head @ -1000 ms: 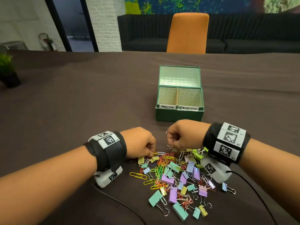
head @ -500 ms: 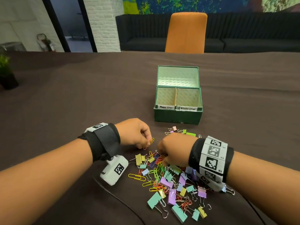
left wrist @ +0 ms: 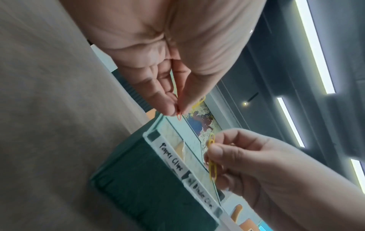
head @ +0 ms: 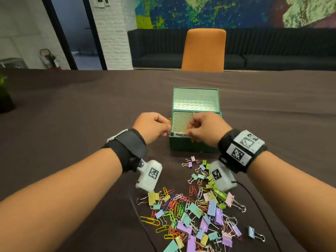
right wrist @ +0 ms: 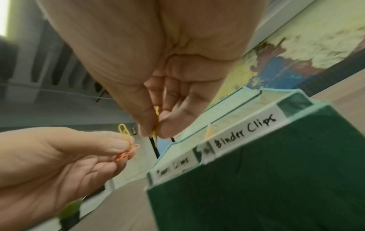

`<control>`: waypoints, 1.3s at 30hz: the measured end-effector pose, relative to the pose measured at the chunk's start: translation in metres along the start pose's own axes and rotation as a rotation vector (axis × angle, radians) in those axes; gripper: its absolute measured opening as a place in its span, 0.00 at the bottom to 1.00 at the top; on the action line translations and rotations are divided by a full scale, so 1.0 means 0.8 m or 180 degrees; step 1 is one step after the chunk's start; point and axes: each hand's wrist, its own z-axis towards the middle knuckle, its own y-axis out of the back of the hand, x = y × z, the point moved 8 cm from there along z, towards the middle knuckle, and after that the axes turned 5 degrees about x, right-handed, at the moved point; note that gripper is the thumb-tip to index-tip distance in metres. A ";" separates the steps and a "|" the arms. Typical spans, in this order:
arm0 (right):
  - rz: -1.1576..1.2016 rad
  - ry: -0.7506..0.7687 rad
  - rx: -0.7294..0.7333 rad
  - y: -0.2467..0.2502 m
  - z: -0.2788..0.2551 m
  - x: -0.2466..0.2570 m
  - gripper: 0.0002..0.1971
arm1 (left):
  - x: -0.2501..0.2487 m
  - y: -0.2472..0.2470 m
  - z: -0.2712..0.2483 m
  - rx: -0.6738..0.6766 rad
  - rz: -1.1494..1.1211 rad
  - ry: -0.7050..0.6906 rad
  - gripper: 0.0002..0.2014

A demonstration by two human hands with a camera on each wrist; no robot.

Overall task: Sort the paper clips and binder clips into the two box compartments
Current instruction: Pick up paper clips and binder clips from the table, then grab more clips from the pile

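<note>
A dark brown table [head: 72, 110] is filling the foreground, with an orange chair [head: 203, 50] standing at its far edge. A dark sofa [head: 272, 50] is running beneath a colourful mural [head: 218, 11], beside a white brick pillar [head: 114, 33].

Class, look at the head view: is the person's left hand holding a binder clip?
No, the left hand pinches only thin wire paper clips beside the green box.

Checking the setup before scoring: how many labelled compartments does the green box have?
2. The left compartment, labelled Paper Clips, lies open to the head view; the right compartment, labelled Binder Clips, sits beside it, largely covered there by the right hand.
</note>
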 end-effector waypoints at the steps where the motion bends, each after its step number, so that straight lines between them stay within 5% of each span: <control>1: 0.0059 -0.0047 -0.0189 0.010 0.013 -0.003 0.06 | -0.007 -0.001 0.010 -0.0086 0.0052 -0.0048 0.08; 4: 0.0153 -0.0182 -0.0439 0.018 0.048 -0.009 0.09 | -0.021 -0.018 0.034 0.0012 0.0361 -0.0020 0.06; 9: -0.0178 -0.0261 -0.0183 -0.001 0.076 -0.011 0.04 | -0.018 -0.032 0.050 0.0300 0.0394 0.0242 0.08; 16: -0.0650 -0.0031 -0.0065 -0.002 0.039 0.005 0.09 | -0.032 -0.019 0.004 0.0541 0.1117 -0.0400 0.04; 21: -0.1057 0.0420 0.0853 -0.052 -0.043 0.031 0.08 | 0.014 -0.054 -0.081 0.2197 0.2990 -0.0370 0.11; 23: -0.1371 0.0509 0.1414 -0.089 -0.075 0.034 0.08 | 0.038 -0.060 -0.109 0.2495 0.3275 -0.0240 0.19; 26: -0.1746 0.0471 0.2033 -0.135 -0.107 0.033 0.23 | 0.058 -0.059 -0.131 0.2469 0.3488 -0.0153 0.28; 30: -0.2084 0.0483 0.2331 -0.161 -0.115 0.036 0.32 | 0.068 -0.050 -0.141 0.2263 0.3714 -0.0158 0.23; 36: -0.1563 0.0615 0.2231 -0.162 -0.118 0.037 0.02 | 0.075 -0.018 -0.142 0.2311 0.3600 0.0255 0.12; 39: -0.1420 0.0581 0.2323 -0.159 -0.119 0.035 0.07 | 0.063 -0.017 -0.138 0.2124 0.3675 0.0047 0.08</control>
